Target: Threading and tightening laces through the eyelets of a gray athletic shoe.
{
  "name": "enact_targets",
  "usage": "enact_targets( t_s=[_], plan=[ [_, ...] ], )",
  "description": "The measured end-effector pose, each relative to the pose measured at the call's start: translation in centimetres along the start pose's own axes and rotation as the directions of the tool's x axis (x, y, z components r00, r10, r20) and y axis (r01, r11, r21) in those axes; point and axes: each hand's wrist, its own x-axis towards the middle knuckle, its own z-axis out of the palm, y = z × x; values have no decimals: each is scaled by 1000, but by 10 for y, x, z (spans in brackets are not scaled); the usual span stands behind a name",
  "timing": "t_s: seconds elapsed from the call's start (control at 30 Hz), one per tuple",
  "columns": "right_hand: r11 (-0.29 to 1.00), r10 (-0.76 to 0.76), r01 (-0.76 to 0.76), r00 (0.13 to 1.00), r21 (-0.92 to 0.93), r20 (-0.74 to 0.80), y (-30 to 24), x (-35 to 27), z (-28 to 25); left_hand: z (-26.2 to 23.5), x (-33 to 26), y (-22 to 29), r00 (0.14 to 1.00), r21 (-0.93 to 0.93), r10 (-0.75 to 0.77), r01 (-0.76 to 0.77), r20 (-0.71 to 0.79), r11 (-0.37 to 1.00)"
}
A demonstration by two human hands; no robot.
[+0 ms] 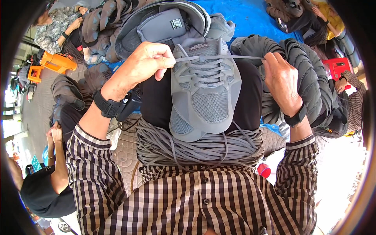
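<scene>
A grey shoe upper (211, 102) with mesh panels rests on my lap, toe toward me, with another similar grey piece showing beneath it. Its grey shoelace (243, 57) runs crisscross up the front and is drawn out straight to both sides across the top. My left hand (147, 62) pinches one end of the lace just left of the shoe. The other end is pinched by my right hand (280, 76), held farther out to the right. A thick bundle of grey laces (196, 150) lies across my lap, close to my waist.
Stacks of grey shoe pieces (313, 82) stand on the right, with more at the upper left. Behind the shoe is a large grey rounded bag-like piece (164, 23). A blue sheet (250, 19) covers ground ahead. Orange stools (56, 62) and several other people surround me.
</scene>
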Motion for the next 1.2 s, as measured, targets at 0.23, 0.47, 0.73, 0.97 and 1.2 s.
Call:
enact_targets(
  t_s=[0.23,0.47,0.73,0.97,1.2],
  plan=[
    [975,-27,14,998,223,56,17,1,10,-1,-5,-10,999,56,39,-39,1,998],
    [998,21,-26,997,66,75,37,-9,9,15,-33,-6,955,595,211,-48,-207,802],
    [997,78,-78,993,-1,84,44,-13,2,4,-46,-35,846,854,506,-135,-165,503],
    [992,128,-126,989,-30,75,59,-23,1,2,-54,-42,842,893,505,-68,-188,445],
    [937,225,-249,967,246,120,58,-29,0,-1,-53,-51,853,914,490,-39,-180,404]
  ],
)
